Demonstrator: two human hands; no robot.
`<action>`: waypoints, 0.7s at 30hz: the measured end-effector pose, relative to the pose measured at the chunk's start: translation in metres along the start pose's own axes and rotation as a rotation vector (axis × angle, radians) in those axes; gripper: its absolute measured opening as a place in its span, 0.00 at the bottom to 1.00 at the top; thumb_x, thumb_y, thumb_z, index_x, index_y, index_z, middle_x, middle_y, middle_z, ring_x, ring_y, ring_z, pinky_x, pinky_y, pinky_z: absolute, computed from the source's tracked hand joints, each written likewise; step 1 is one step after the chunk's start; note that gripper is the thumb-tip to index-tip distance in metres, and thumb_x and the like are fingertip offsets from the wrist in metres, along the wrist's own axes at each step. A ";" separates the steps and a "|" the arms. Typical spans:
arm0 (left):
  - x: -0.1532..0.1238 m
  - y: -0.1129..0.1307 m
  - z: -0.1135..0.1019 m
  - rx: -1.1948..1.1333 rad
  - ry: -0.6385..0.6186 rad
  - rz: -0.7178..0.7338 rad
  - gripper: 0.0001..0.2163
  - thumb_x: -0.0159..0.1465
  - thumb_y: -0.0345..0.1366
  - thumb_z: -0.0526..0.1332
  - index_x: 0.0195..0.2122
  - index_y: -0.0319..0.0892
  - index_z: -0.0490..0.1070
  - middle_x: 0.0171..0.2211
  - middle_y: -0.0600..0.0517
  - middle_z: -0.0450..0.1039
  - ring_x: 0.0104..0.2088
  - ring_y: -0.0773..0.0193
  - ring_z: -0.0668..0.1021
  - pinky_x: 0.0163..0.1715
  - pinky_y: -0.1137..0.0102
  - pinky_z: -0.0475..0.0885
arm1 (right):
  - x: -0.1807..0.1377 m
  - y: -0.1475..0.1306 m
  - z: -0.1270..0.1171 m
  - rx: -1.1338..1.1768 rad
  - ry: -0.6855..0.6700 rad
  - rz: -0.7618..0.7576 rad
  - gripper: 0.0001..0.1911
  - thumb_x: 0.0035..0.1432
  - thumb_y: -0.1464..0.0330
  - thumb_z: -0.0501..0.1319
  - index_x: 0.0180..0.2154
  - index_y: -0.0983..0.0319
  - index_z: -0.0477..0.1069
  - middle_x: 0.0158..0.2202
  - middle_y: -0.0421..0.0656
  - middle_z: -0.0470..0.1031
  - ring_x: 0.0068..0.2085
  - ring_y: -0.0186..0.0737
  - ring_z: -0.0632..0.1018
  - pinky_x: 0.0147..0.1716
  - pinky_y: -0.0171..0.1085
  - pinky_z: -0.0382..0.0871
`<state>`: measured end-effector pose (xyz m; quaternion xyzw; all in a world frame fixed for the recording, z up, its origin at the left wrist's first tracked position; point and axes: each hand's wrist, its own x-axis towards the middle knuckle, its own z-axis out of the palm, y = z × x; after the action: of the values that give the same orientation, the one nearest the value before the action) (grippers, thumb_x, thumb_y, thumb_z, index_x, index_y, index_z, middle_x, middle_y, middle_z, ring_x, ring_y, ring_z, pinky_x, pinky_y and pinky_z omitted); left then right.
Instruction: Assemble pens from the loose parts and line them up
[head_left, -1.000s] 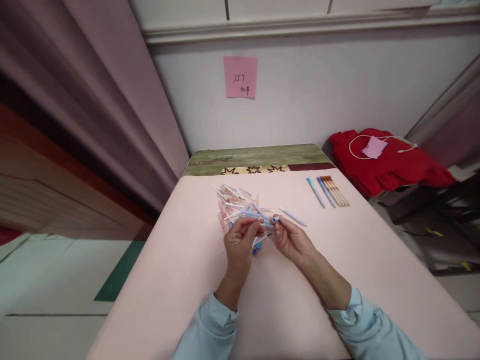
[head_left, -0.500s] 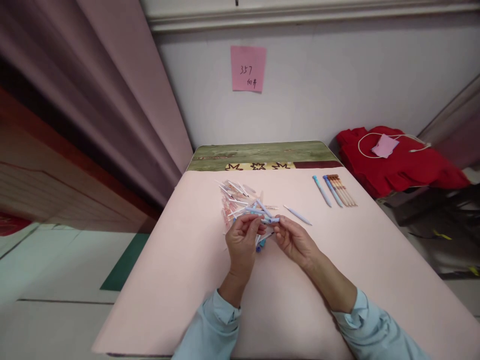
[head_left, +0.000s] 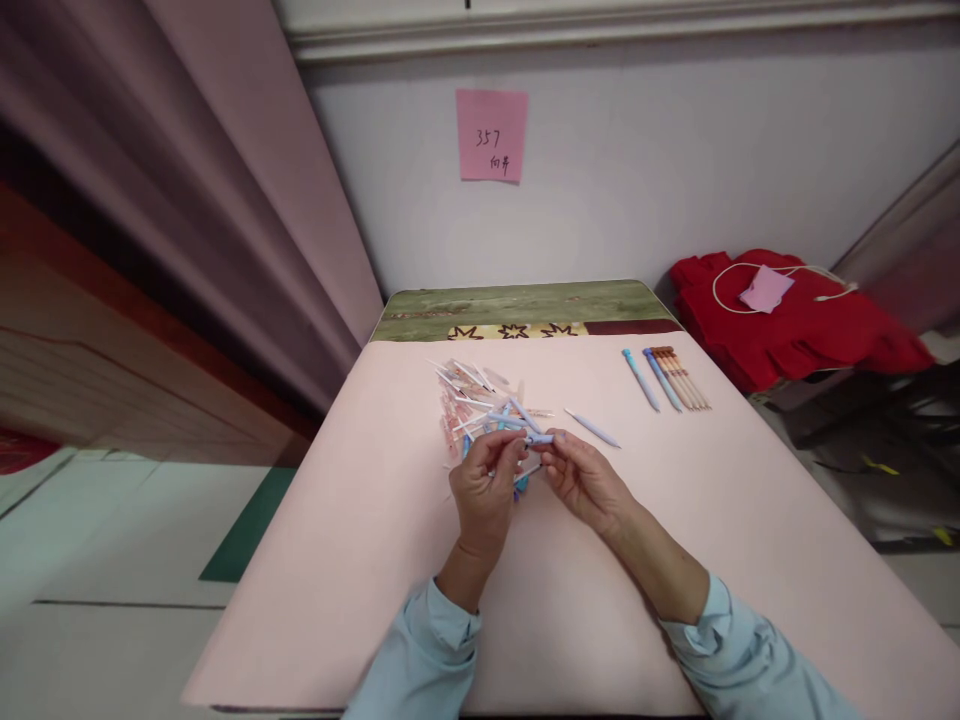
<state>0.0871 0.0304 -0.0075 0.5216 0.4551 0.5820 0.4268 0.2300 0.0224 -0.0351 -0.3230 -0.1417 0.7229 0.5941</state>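
Over the near edge of a pile of pen parts (head_left: 474, 402), both hands meet at fingertip height. My right hand (head_left: 589, 487) is closed, pinching a short light-blue pen piece (head_left: 541, 439) between thumb and finger. At that piece's left end, my left hand (head_left: 484, 492) is closed in a pinch too; its fingers cover most of what they grip, apparently a small pen part. White refill tubes, pinkish clear pieces and blue barrels make up the pile. Just beyond my right hand lies a pale blue pen barrel (head_left: 592, 428) with a pointed tip.
At the right of the pink-covered table (head_left: 360, 560) lie two blue-topped pens (head_left: 641, 380) and several brown-topped pens (head_left: 684, 380) in a row. Red cloth (head_left: 817, 330) with a white cable is beyond the right edge. A wall with a pink note (head_left: 491, 135) stands behind.
The teal end that showed between the hands is now out of sight, and the two hands' pieces sit closer together. The view has shifted slightly.
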 end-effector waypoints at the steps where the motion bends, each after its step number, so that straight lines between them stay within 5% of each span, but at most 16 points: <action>1: 0.000 0.000 0.000 0.002 0.001 0.002 0.07 0.62 0.40 0.65 0.38 0.43 0.77 0.34 0.51 0.80 0.30 0.65 0.81 0.30 0.72 0.77 | 0.000 0.000 0.000 0.003 -0.001 0.003 0.13 0.53 0.67 0.72 0.39 0.62 0.75 0.34 0.41 0.83 0.30 0.30 0.82 0.28 0.23 0.77; 10: -0.002 0.000 -0.001 0.092 -0.049 0.056 0.07 0.62 0.39 0.65 0.39 0.45 0.79 0.35 0.52 0.81 0.33 0.63 0.82 0.37 0.68 0.79 | -0.003 -0.001 0.004 0.045 -0.027 0.044 0.13 0.51 0.68 0.73 0.39 0.63 0.75 0.34 0.42 0.83 0.30 0.31 0.82 0.28 0.23 0.77; 15: -0.002 0.001 0.002 0.026 -0.066 0.011 0.14 0.57 0.38 0.69 0.46 0.45 0.78 0.40 0.49 0.81 0.38 0.60 0.83 0.39 0.66 0.79 | -0.003 0.000 0.003 0.074 -0.027 0.039 0.11 0.53 0.69 0.72 0.39 0.63 0.76 0.32 0.40 0.82 0.29 0.29 0.82 0.27 0.23 0.76; 21: 0.000 0.001 0.000 0.059 -0.104 -0.005 0.08 0.58 0.39 0.68 0.38 0.45 0.79 0.33 0.51 0.81 0.33 0.62 0.81 0.36 0.69 0.77 | -0.006 0.002 0.007 0.027 -0.076 0.073 0.12 0.54 0.66 0.71 0.40 0.62 0.75 0.32 0.39 0.81 0.29 0.28 0.80 0.28 0.24 0.75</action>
<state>0.0874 0.0302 -0.0064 0.5624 0.4508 0.5392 0.4357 0.2249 0.0173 -0.0295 -0.2921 -0.1425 0.7578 0.5658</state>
